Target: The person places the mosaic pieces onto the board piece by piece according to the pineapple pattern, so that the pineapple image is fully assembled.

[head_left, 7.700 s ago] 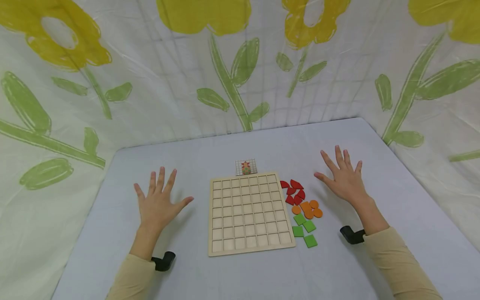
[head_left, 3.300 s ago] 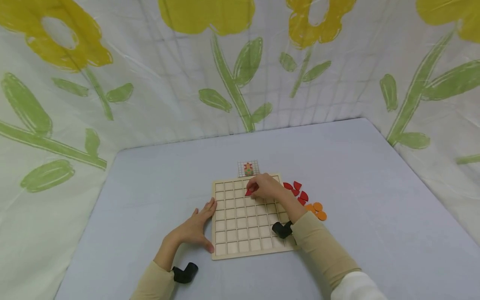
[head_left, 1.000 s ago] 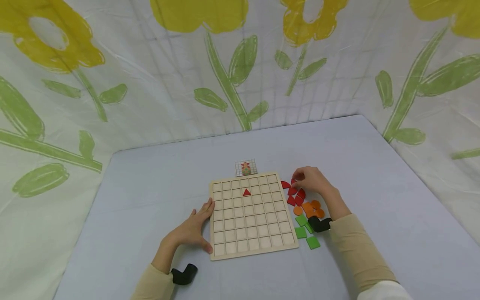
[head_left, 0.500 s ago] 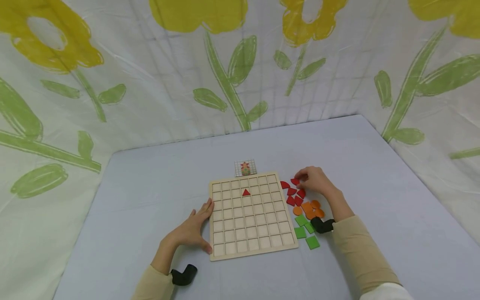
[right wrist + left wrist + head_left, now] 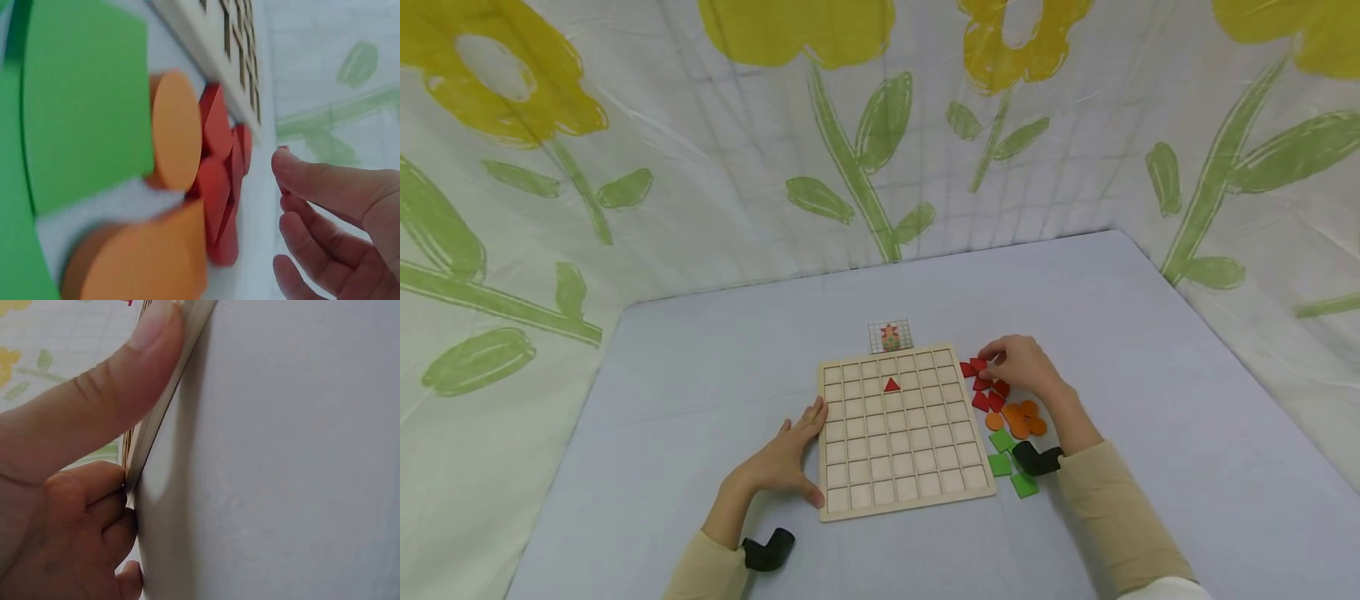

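The right hand (image 5: 1021,367) pinches a flat red piece (image 5: 977,364) with curled fingers; the left hand (image 5: 784,461) presses straight fingers against the gridded wooden board (image 5: 901,429).

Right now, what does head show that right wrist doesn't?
Head only: the whole board with one red triangle in a cell, the pattern card, and the left hand resting on the board's left edge. Right wrist only: a close side view of the fingertips pinching a red piece. Both: right hand, red, orange and green pieces.
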A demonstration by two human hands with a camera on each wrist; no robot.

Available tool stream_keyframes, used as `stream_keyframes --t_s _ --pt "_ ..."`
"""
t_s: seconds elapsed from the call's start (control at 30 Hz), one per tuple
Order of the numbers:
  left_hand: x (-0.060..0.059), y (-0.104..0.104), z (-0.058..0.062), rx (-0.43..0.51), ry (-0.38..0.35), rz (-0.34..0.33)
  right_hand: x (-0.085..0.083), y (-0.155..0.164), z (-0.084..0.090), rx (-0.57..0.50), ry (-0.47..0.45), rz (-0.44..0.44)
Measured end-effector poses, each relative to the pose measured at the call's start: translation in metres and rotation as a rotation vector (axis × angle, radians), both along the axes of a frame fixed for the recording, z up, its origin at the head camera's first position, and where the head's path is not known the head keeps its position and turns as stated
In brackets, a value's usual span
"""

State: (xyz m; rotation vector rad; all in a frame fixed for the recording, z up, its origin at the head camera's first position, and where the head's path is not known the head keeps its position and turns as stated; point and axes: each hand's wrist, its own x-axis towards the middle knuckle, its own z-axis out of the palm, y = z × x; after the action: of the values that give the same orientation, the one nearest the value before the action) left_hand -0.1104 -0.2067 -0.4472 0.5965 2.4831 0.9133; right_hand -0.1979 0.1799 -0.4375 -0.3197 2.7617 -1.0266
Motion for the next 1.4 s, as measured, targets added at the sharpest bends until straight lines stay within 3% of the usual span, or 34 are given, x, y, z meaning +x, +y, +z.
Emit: stream_keyframes --t_s 0.33,0.63,0.87,1.03,1.4 --pt "0.000 0.000 -0.003 -0.014 0.016 0.009 0.012 -0.036 0.005 -0.021 0.049 0.100" --pt "0.000 0.006 -0.003 -0.039 0.045 0.047 0.014 -0.054 0.005 -0.041 0.046 0.138" --pt "0.001 0.006 -0.006 -0.037 0.068 0.084 0.018 -0.073 0.007 -0.052 0.100 0.213" --pt "0.002 0.005 -0.006 -0.017 0.062 0.089 0.018 -0.090 0.007 -0.027 0.115 0.220" --pt "0.000 0.011 -0.001 -0.050 0.018 0.086 0.022 -0.116 0.006 -0.014 0.057 0.182"
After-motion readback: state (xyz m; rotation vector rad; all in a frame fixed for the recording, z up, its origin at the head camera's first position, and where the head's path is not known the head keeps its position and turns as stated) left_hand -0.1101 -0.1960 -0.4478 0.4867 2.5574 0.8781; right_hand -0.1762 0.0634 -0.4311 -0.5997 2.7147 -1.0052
